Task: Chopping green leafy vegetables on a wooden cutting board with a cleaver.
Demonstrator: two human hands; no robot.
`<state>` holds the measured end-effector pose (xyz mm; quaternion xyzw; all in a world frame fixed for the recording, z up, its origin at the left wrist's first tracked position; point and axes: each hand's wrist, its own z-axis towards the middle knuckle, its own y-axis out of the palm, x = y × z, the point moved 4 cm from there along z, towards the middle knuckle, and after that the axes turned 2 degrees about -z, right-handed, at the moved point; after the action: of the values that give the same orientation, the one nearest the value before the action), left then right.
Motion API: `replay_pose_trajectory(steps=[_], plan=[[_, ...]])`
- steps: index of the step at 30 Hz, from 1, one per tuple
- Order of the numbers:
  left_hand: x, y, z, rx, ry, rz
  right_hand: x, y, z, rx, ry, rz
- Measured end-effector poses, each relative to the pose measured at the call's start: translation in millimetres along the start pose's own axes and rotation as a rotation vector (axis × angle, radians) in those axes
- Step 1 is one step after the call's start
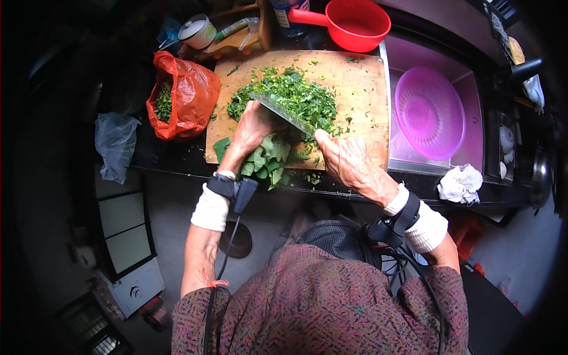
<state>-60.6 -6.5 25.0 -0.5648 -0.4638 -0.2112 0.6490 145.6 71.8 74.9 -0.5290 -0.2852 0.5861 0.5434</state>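
Observation:
My right hand grips the handle of a kitchen knife, whose broad blade points up and to the left over the cutting board. My left hand is closed over a bunch of leafy greens, close beside the blade; its fingertips are partly hidden. The whole leaves hang over the board's near edge. Beyond the blade, a heap of chopped greens covers the middle of the wooden cutting board, with loose bits scattered around it.
Left of the board stand a red plastic bag of greens and a clear plastic bag. A red dipper is behind the board. On the right, a purple basin lies in the metal sink, near a white cloth.

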Motion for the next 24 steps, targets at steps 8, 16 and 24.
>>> replay_pose_trajectory(steps=[8,16,24], plan=[[27,37,-14,0.562,0.130,0.453,10,1,8,-0.206,0.039,-0.020],[9,39,-11,0.641,0.019,0.381,22,1,1,-0.079,-0.458,-0.649],[12,41,-8,0.739,0.094,0.401,31,-1,34,-0.215,-0.114,0.077]])
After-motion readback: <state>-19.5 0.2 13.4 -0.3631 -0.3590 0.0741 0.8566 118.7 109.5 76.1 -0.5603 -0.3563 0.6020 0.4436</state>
